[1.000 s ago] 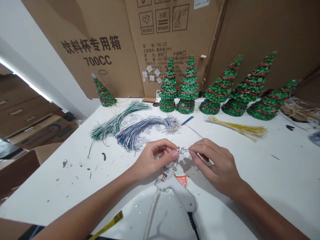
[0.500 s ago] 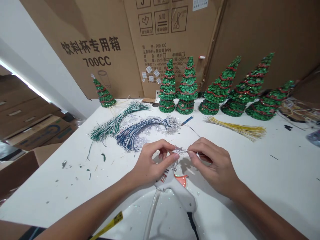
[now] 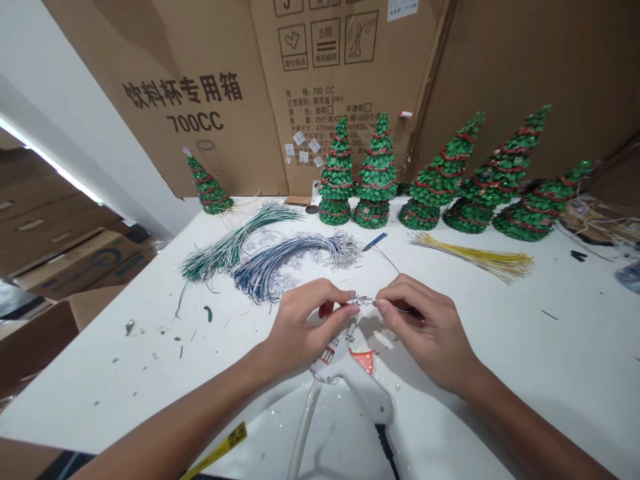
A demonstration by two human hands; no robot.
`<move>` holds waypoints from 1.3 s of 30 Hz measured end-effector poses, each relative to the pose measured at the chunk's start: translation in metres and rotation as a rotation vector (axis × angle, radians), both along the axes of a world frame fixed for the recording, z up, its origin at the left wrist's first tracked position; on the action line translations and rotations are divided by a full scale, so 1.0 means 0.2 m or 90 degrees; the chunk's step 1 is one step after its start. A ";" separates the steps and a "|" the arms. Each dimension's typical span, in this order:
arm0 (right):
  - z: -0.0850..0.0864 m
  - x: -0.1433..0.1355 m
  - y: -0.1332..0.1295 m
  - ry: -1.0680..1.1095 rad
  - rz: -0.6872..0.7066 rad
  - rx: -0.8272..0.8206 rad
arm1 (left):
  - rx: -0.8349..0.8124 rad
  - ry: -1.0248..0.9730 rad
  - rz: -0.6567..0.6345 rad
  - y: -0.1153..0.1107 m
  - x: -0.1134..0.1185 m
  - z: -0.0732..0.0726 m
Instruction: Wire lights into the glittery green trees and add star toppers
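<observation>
Between thumb and fingers, my left hand (image 3: 313, 317) pinches a small clear star-like piece (image 3: 359, 301), partly hidden by the fingertips. Facing it, my right hand (image 3: 423, 327) is closed on a thin wire (image 3: 391, 270), whose pale end meets the clear piece. The dark part of the wire runs up and left from the fingers across the table. Just below both hands lies a white hot glue gun (image 3: 357, 383), its nozzle pointing up under the clear piece. An orange part (image 3: 363, 361) shows beside the gun.
Behind my hands lie blue wires (image 3: 280, 260), green wires (image 3: 235, 243), yellow wires (image 3: 473, 257) and a blue pen-like tool (image 3: 375, 241). Several green tinsel trees (image 3: 375, 177) stand along the cardboard box (image 3: 200, 40). Scraps dot the white table (image 3: 165, 393); a black cord (image 3: 386, 450) leaves the gun.
The clear piece has tilted and now looks flatter between my fingers. Both hands keep nearly the same place and grip; the glue gun has not moved.
</observation>
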State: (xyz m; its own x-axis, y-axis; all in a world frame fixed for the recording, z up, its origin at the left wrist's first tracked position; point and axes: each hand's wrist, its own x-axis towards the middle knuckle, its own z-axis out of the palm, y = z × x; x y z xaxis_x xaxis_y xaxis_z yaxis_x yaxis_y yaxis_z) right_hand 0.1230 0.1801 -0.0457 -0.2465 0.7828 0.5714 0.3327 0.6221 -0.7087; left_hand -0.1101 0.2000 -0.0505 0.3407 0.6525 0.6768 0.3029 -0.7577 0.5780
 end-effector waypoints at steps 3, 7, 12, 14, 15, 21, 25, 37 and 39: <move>0.00 0.00 0.00 0.005 0.004 -0.003 | 0.003 0.001 0.015 0.00 0.00 0.00; 0.00 0.01 0.00 0.009 0.017 -0.022 | 0.004 0.005 0.010 -0.01 0.00 -0.01; 0.01 0.01 0.00 0.029 0.030 -0.061 | 0.005 0.005 -0.005 -0.01 0.00 -0.01; 0.01 0.01 0.01 0.040 0.037 -0.077 | 0.003 0.004 -0.011 -0.01 0.00 -0.01; 0.01 0.01 0.01 0.045 0.041 -0.085 | 0.002 0.004 -0.014 -0.01 0.00 0.00; 0.01 0.03 0.01 0.068 0.068 -0.133 | -0.013 -0.002 -0.025 -0.02 0.01 0.02; 0.00 0.04 0.02 0.076 0.097 -0.175 | -0.018 -0.008 -0.025 -0.02 0.01 0.02; 0.03 0.06 0.03 0.074 0.124 -0.248 | -0.021 -0.008 -0.046 -0.02 0.01 0.01; 0.03 0.06 0.03 0.072 0.117 -0.246 | -0.021 -0.010 -0.050 -0.02 0.00 0.01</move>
